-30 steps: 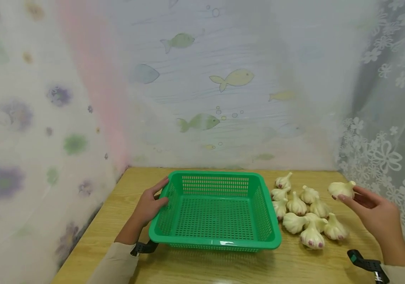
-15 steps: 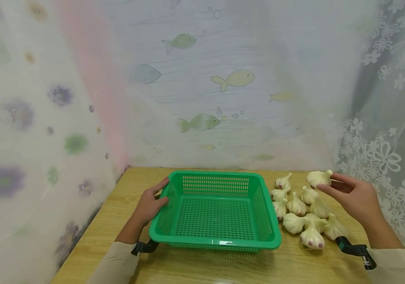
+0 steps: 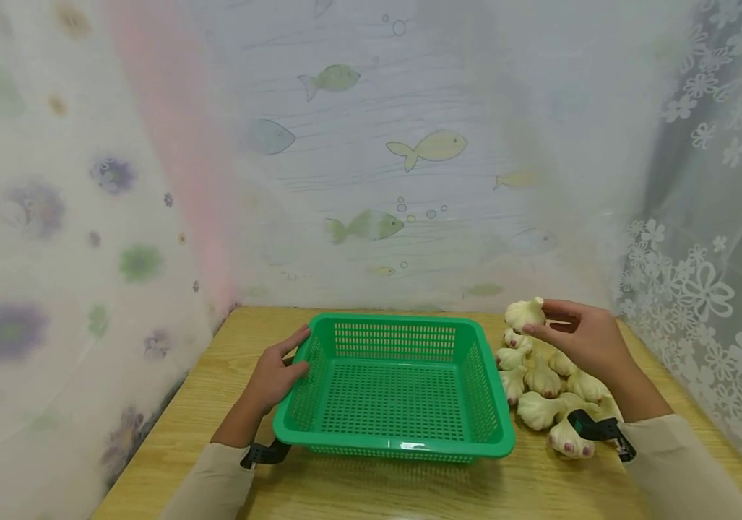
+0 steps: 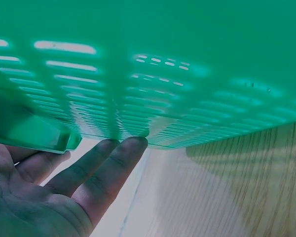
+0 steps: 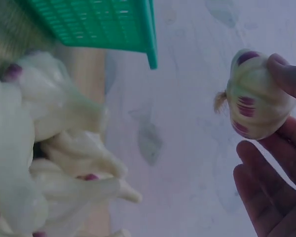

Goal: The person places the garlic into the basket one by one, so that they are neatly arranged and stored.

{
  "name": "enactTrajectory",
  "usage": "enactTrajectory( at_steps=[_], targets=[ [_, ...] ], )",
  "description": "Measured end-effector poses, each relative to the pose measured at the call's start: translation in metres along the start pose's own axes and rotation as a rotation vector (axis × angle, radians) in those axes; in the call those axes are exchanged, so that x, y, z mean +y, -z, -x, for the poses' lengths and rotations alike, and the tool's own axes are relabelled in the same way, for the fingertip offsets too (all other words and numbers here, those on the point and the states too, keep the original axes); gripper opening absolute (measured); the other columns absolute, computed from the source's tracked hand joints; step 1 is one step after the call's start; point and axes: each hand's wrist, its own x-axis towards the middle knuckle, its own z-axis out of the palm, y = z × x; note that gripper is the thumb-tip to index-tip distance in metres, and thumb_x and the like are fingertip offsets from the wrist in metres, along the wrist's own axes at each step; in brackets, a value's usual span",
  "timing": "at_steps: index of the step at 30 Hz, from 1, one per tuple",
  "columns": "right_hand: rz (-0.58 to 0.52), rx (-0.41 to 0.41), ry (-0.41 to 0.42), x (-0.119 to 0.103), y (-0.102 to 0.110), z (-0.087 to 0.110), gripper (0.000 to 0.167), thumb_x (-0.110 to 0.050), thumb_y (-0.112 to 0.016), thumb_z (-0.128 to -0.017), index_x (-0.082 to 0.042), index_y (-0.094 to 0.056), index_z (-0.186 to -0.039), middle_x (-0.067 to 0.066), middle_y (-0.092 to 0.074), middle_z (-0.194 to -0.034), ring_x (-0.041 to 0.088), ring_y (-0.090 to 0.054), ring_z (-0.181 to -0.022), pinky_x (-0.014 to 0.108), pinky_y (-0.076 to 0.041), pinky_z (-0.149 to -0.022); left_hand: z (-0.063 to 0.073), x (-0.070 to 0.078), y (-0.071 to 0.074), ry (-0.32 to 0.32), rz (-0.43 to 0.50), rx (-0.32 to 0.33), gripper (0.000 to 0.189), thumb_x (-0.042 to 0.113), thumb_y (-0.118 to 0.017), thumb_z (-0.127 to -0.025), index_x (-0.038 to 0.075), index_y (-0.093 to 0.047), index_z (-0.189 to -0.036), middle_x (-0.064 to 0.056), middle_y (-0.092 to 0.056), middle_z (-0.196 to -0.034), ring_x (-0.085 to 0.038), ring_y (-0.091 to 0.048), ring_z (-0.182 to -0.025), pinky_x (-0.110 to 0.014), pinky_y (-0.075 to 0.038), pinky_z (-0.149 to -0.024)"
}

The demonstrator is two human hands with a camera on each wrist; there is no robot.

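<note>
A green plastic basket [image 3: 397, 446] with slotted walls stands on the table, nothing inside it. My left hand [image 3: 273, 377] holds its left rim, thumb over the edge; in the left wrist view two fingertips [image 4: 133, 143] touch the slotted outer wall. Between thumb and fingers, my right hand [image 3: 588, 339] pinches a garlic bulb [image 3: 524, 315], raised above the far end of a garlic pile [image 3: 542, 379]. The right wrist view shows purple patches and a root tuft on the held garlic bulb [image 5: 256, 98]. My right forearm hides part of the pile.
The garlic pile lies close against the basket's right side on the wooden table [image 3: 371, 491]. A fish-printed curtain [image 3: 371, 144] hangs behind the table, with a flowered curtain [image 3: 52, 253] at the left and a lace-patterned one [image 3: 709, 289] at the right.
My right hand has carried the garlic bulb leftward and slightly up, from the right of the pile to over its far end near the basket. The left hand and the basket have stayed put.
</note>
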Motion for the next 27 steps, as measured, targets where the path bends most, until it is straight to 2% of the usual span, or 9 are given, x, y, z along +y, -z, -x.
enactTrajectory(
  at_steps=[2, 3, 6, 17, 20, 27],
  targets=[
    [0.002, -0.015, 0.018, -0.005, -0.006, -0.005, 0.068, -0.046, -0.076, -0.092, -0.005, -0.061, -0.145, 0.023, -0.065, -0.136, 0.038, -0.073, -0.105, 0.04, -0.062, -0.079, 0.0, 0.0, 0.0, -0.003, 0.0, 0.0, 0.067, 0.0, -0.055, -0.098, 0.007, -0.036, -0.162, -0.007, -0.023, -0.172, -0.05, -0.045, -0.142, -0.034, -0.052, -0.073],
    [-0.007, -0.027, 0.022, -0.008, -0.009, -0.008, 0.068, -0.046, -0.076, -0.092, -0.005, -0.061, -0.145, 0.023, -0.065, -0.137, 0.04, -0.073, -0.104, 0.042, -0.062, -0.078, 0.001, 0.0, 0.0, -0.003, 0.0, 0.0, 0.067, 0.0, -0.055, -0.098, 0.007, -0.035, -0.162, -0.008, -0.023, -0.172, -0.05, -0.045, -0.142, -0.034, -0.052, -0.073],
    [-0.015, -0.049, 0.036, -0.017, -0.018, -0.016, 0.069, -0.046, -0.077, -0.091, -0.006, -0.061, -0.145, 0.022, -0.067, -0.135, 0.038, -0.073, -0.102, 0.044, -0.061, -0.078, 0.001, 0.001, 0.0, 0.001, 0.002, 0.002, 0.067, 0.0, -0.055, -0.098, 0.007, -0.035, -0.162, -0.008, -0.023, -0.172, -0.05, -0.045, -0.142, -0.034, -0.052, -0.074],
    [-0.075, -0.154, 0.08, -0.041, -0.047, -0.038, 0.068, -0.047, -0.079, -0.09, -0.006, -0.064, -0.142, 0.019, -0.07, -0.131, 0.037, -0.074, -0.106, 0.042, -0.062, -0.079, 0.001, 0.001, 0.001, 0.005, -0.011, 0.008, 0.068, 0.0, -0.055, -0.098, 0.007, -0.035, -0.162, -0.004, -0.023, -0.172, -0.05, -0.047, -0.141, -0.034, -0.052, -0.073],
    [-0.076, -0.172, 0.109, -0.046, -0.058, -0.044, 0.064, -0.045, -0.08, -0.089, -0.008, -0.067, -0.139, 0.017, -0.07, -0.13, 0.035, -0.073, -0.107, 0.044, -0.061, -0.084, -0.001, 0.001, -0.001, 0.003, -0.012, 0.005, 0.068, 0.001, -0.055, -0.098, 0.007, -0.035, -0.162, -0.006, -0.023, -0.172, -0.049, -0.047, -0.141, -0.034, -0.051, -0.072],
    [-0.133, -0.254, 0.145, -0.066, -0.087, -0.055, 0.06, -0.041, -0.082, -0.088, -0.011, -0.069, -0.138, 0.014, -0.071, -0.13, 0.03, -0.074, -0.106, 0.041, -0.062, -0.084, -0.001, 0.001, -0.003, 0.002, -0.012, 0.0, 0.068, 0.001, -0.057, -0.098, 0.008, -0.036, -0.162, -0.007, -0.025, -0.172, -0.049, -0.047, -0.141, -0.035, -0.051, -0.07]
  ],
)
